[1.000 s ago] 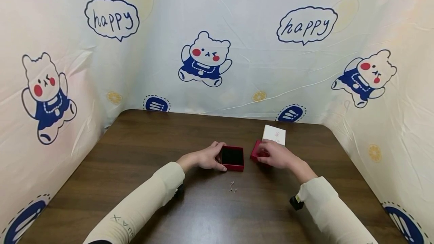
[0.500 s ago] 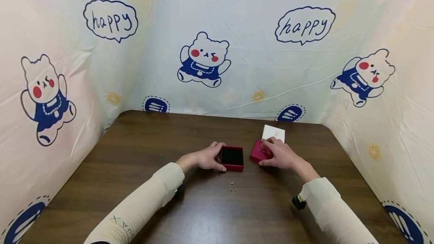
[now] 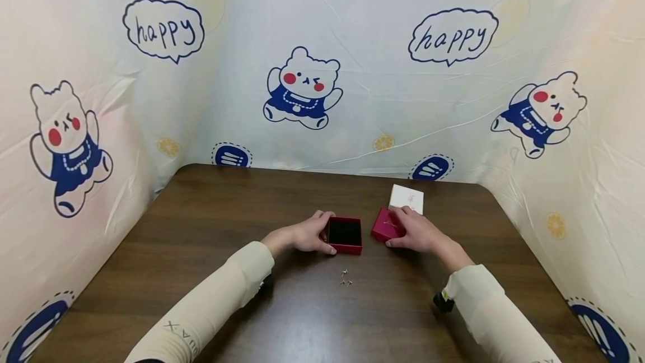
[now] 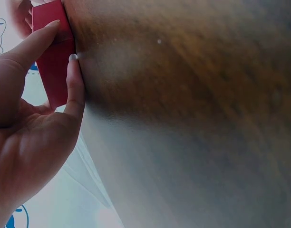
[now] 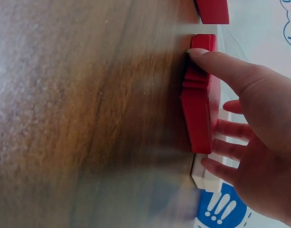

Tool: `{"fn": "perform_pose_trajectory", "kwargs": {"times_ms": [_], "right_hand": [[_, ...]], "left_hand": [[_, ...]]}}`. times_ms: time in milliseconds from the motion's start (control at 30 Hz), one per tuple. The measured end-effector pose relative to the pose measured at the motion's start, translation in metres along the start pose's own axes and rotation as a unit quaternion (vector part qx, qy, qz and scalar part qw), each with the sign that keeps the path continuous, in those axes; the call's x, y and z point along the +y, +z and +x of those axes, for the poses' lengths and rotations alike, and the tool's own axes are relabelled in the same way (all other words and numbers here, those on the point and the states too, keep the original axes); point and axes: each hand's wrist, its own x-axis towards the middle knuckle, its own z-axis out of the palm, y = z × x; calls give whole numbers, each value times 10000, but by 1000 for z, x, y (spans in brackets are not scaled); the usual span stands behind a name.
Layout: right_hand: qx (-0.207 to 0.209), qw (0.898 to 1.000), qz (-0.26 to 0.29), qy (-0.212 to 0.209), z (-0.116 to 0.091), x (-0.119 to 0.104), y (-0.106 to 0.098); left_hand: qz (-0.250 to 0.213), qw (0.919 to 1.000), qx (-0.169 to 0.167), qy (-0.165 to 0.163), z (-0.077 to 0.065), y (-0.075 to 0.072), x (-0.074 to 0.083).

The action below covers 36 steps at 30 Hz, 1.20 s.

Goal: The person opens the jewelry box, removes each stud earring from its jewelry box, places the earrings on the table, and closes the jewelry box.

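A small open red box (image 3: 345,236) with a black lining lies near the table's middle. My left hand (image 3: 304,234) grips its left side, the thumb (image 4: 46,34) along the near wall and the other fingers round the back. To its right lies a red box lid (image 3: 386,226) with a faint print on top, partly hidden by my right hand (image 3: 418,231). That hand holds the lid, its thumb (image 5: 201,54) on the near side and its fingers over the top and far side. Several tiny metal studs (image 3: 345,279) lie in front of the open box.
A white square box (image 3: 406,198) stands just behind the red lid. The brown wooden table (image 3: 211,212) is bordered by a pale printed curtain (image 3: 373,71) at the back and both sides.
My right hand has shifted slightly, from fingers bunched over the red lid to thumb and fingers spread across it. The left hand and open box have stayed put.
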Motion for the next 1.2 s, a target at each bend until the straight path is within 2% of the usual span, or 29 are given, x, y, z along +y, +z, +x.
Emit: {"fn": "perform_pose_trajectory", "kwargs": {"times_ms": [400, 1200], "right_hand": [[-95, 9999, 24, -24, -1, -2, 2], [216, 9990, 255, -306, -2, -23, -6]], "left_hand": [[-17, 10000, -45, -34, -1, 1, 0], [-34, 10000, -54, 65, -2, -2, 3]]}}
